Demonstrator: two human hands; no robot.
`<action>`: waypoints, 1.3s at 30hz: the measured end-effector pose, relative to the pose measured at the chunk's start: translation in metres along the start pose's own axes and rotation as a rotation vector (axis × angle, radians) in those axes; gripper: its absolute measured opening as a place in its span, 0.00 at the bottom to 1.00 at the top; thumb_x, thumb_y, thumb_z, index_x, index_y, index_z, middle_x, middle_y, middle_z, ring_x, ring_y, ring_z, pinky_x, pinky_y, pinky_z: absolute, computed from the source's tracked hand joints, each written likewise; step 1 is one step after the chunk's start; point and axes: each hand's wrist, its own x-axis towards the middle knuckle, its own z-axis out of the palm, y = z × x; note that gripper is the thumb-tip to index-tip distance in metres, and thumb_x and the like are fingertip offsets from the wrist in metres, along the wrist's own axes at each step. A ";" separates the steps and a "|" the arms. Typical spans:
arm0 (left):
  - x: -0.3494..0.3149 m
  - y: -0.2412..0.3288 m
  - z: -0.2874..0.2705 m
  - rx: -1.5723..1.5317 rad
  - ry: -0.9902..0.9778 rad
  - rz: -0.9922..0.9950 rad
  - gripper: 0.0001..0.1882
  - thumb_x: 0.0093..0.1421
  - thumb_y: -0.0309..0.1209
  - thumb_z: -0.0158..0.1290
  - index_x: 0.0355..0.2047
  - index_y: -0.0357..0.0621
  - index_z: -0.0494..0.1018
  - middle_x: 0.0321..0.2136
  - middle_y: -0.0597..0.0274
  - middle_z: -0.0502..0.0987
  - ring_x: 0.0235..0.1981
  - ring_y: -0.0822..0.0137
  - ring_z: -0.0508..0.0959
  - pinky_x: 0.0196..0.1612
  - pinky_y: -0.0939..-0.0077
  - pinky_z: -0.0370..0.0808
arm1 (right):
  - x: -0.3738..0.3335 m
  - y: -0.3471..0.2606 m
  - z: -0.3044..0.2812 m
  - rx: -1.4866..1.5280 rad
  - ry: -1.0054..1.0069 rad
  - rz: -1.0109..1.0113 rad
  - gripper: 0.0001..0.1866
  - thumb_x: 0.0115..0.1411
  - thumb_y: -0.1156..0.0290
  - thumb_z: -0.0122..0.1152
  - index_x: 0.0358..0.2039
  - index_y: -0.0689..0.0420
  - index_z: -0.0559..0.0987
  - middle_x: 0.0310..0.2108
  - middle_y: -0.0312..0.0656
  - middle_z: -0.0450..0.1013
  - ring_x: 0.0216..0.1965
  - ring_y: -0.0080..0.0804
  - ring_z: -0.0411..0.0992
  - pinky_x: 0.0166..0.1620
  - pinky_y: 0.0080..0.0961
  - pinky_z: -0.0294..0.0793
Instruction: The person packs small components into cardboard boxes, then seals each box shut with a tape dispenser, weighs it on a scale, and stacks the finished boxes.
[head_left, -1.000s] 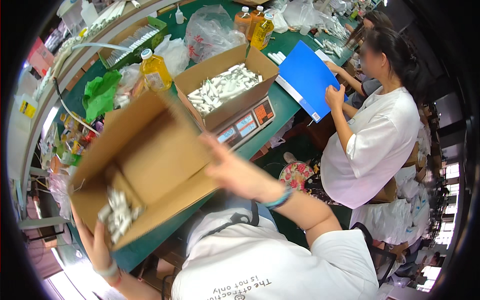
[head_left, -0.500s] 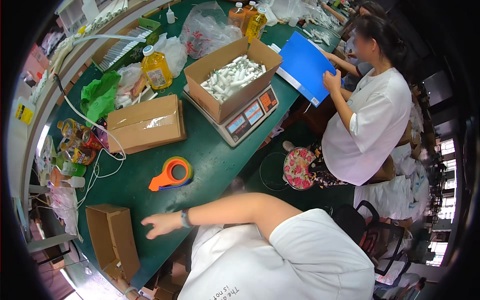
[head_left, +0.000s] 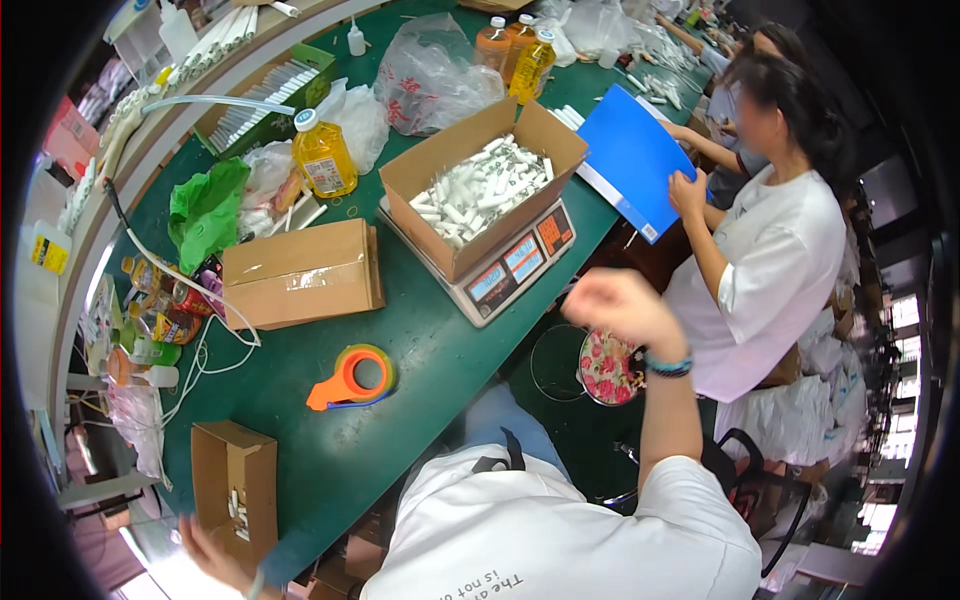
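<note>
Where our left hand (head_left: 205, 550) drops past the worktop's (head_left: 420, 390) near edge it is blurred; fingers look spread, holding nothing, just beside the small open carton (head_left: 235, 485) with a few white tubes at its bottom. Our right hand (head_left: 620, 305) is raised off the edge, smeared by motion; we cannot tell its grip. Green worktop, long and cluttered. Closed brown box (head_left: 300, 272) lies left of the scale (head_left: 515, 265), which carries an open carton of white tubes (head_left: 480, 185). Orange tape dispenser (head_left: 350, 378) sits between. Yellow oil bottle (head_left: 322, 155) stands behind. A co-worker holds a blue folder (head_left: 630, 155).
</note>
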 end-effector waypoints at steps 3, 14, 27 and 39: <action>-0.050 0.086 0.141 -0.177 -0.455 0.036 0.18 0.61 0.35 0.45 0.49 0.38 0.67 0.38 0.61 0.74 0.25 0.83 0.62 0.28 0.91 0.58 | 0.032 -0.008 -0.077 0.031 0.429 -0.071 0.11 0.55 0.65 0.58 0.26 0.61 0.76 0.20 0.30 0.70 0.23 0.14 0.66 0.26 0.15 0.67; -0.110 0.144 0.434 -0.070 -0.937 0.148 0.38 0.50 0.44 0.52 0.50 0.21 0.58 0.44 0.30 0.69 0.45 0.46 0.72 0.47 0.63 0.68 | 0.213 0.032 -0.147 -0.712 0.345 -0.135 0.30 0.46 0.48 0.60 0.32 0.67 0.77 0.28 0.55 0.74 0.33 0.46 0.74 0.38 0.34 0.72; -0.110 0.192 0.231 -0.108 -0.794 0.329 0.34 0.44 0.26 0.44 0.55 0.29 0.56 0.26 0.42 0.72 0.26 0.51 0.74 0.34 0.69 0.70 | 0.088 -0.069 -0.097 -0.800 0.065 -0.301 0.10 0.53 0.72 0.53 0.23 0.67 0.73 0.14 0.55 0.65 0.14 0.32 0.64 0.20 0.32 0.60; -0.088 -0.060 -0.038 0.075 -0.743 -0.143 0.31 0.46 0.26 0.44 0.54 0.32 0.59 0.41 0.44 0.73 0.43 0.58 0.74 0.47 0.73 0.67 | -0.007 -0.018 0.256 -0.534 -0.381 -0.423 0.13 0.50 0.70 0.52 0.16 0.67 0.71 0.18 0.60 0.68 0.23 0.57 0.69 0.28 0.43 0.69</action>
